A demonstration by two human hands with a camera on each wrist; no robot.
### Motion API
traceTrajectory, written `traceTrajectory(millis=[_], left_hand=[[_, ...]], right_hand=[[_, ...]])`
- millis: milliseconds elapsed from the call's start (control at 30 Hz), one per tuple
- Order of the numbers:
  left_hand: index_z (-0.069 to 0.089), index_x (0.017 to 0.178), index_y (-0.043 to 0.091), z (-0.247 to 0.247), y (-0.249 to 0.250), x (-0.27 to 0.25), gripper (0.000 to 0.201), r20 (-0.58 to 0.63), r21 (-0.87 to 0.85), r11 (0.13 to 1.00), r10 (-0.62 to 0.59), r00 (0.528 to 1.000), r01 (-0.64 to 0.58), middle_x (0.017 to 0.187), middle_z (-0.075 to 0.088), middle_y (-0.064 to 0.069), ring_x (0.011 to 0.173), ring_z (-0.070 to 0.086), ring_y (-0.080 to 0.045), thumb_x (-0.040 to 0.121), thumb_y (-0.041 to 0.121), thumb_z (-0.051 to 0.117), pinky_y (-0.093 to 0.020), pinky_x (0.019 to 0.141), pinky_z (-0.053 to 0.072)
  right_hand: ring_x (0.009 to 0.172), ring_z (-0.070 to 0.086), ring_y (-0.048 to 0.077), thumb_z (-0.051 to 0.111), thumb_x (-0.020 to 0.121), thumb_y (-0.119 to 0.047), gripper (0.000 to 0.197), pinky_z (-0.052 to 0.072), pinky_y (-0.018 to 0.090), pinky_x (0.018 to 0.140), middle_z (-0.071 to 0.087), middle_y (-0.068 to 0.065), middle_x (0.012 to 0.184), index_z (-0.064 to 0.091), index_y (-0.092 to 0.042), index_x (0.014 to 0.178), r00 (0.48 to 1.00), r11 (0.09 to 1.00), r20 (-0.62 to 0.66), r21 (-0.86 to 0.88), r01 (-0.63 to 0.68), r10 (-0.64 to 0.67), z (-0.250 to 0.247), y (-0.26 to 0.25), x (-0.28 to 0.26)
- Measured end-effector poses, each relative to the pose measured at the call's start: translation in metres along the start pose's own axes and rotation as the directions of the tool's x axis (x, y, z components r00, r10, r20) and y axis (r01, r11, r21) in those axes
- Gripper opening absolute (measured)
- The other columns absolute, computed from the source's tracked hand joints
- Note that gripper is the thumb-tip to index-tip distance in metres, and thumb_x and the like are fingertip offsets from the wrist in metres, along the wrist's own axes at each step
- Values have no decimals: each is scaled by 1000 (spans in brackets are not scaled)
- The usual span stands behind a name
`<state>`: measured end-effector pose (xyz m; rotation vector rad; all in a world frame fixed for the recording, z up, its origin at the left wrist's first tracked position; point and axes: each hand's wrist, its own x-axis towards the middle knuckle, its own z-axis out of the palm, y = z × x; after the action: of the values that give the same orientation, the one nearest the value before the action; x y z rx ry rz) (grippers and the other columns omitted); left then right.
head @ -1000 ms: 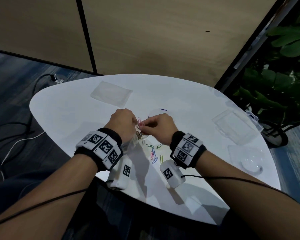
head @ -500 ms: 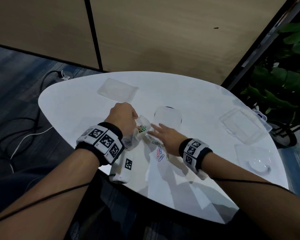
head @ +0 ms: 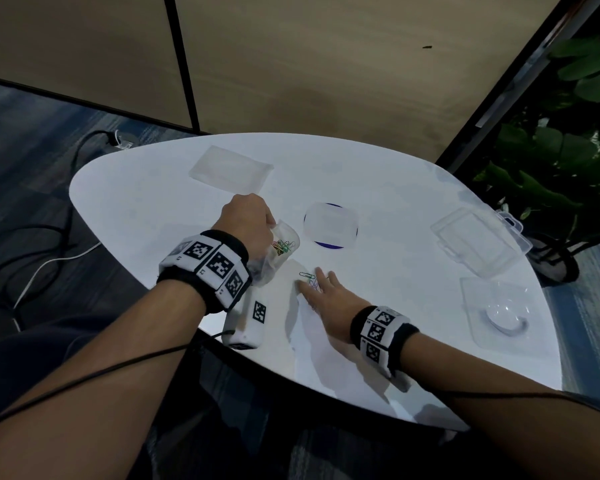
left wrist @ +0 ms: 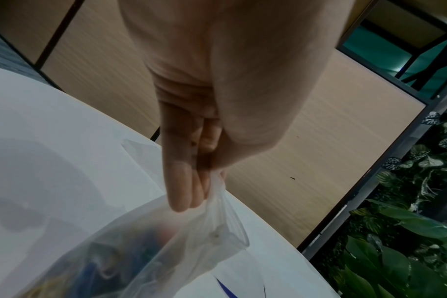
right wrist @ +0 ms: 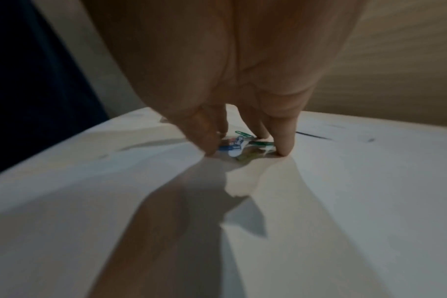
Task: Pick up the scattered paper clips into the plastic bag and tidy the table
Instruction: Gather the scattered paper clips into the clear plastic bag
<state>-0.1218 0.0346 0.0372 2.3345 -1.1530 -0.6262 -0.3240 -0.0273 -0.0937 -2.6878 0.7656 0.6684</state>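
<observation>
Several paper clips (right wrist: 239, 144) half-hidden under spread right hand (head: 326, 299); left hand (head: 246, 226) pinching plastic bag (head: 278, 254).

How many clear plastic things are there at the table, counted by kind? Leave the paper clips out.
Plastic bag: 1
Clear plastic boxes: 3
Clear blister tray: 1
Total: 5

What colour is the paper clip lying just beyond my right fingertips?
Green: the paper clip shows best in the head view, beyond the right hand.
</observation>
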Motion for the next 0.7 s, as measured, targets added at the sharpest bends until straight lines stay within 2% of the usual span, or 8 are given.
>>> traceTrajectory(millis=[33, 100, 233, 333, 400, 500, 600, 700], left_hand=[[74, 105, 14, 1, 0, 0, 22, -2, 2, 1000, 3, 1000, -3, 119, 68, -4, 111, 63, -24, 90, 6, 61, -24, 84, 46], [75, 106, 13, 1, 1, 1, 22, -2, 5, 1000, 1, 1000, -1, 121, 68, -5, 112, 63, -24, 90, 5, 61, -23, 83, 45], [75, 105, 14, 1, -1, 2, 23, -3, 10, 1000, -10, 1000, 10, 120, 68, -5, 111, 63, -24, 90, 5, 60, -23, 82, 45], [75, 105, 14, 1, -2, 1, 23, 1, 18, 1000, -9, 1000, 9, 119, 68, -5, 110, 63, -24, 90, 5, 59, -23, 82, 45], [75, 105, 14, 0, -2, 1, 22, 0, 17, 1000, -13, 1000, 13, 120, 68, -5, 111, 63, -24, 90, 6, 60, -24, 84, 46], [75, 106, 14, -2, -3, 1, 22, 2, 20, 1000, -14, 1000, 14, 121, 67, -6, 111, 63, -25, 91, 6, 61, -25, 85, 47], [75, 106, 13, -3, -3, 0, 24, 21, 24, 1000, -10, 1000, 10, 117, 69, -8, 106, 66, -26, 91, 4, 59, -27, 87, 52], [75, 106, 13, -2, -3, 0, 23, 30, 30, 1000, -7, 1000, 6, 115, 70, -9, 103, 67, -26, 91, 5, 59, -29, 88, 55]], right_hand=[[145, 10, 45, 45, 87, 2, 83, 36, 48, 110, 0, 21, 159, 2, -22, 154, 1000, 995, 16, -94, 22, -21, 2, 1, 0], [139, 23, 47, 52, 86, -1, 82, 43, 50, 104, 7, 25, 157, 8, -14, 153, 997, 971, -1, -227, 73, -75, 5, 2, 1], [104, 51, 40, 45, 82, 9, 58, 54, 50, 76, 34, 28, 141, 34, 6, 139, 992, 949, -39, -300, 100, -117, 10, -10, 8], [88, 55, 36, 45, 83, 11, 42, 50, 41, 63, 49, 24, 117, 48, 11, 125, 990, 937, -70, -338, 91, -121, 6, -20, 10], [91, 57, 36, 45, 85, 11, 31, 45, 39, 65, 53, 22, 110, 57, 8, 114, 982, 936, -101, -332, 117, -159, -3, -23, 14], [94, 61, 36, 47, 87, 8, 26, 48, 41, 75, 60, 19, 107, 64, 3, 106, 979, 974, -166, -214, 77, -114, -18, -22, 22], [90, 65, 32, 55, 81, -2, 21, 49, 31, 73, 70, 13, 96, 73, -6, 92, 974, 993, -195, 60, -101, 111, -31, -12, 30], [75, 67, 13, 73, 72, -10, 10, 51, 22, 67, 76, 3, 79, 80, -13, 77, 950, 880, -122, 425, -212, 288, -47, 9, 30]])
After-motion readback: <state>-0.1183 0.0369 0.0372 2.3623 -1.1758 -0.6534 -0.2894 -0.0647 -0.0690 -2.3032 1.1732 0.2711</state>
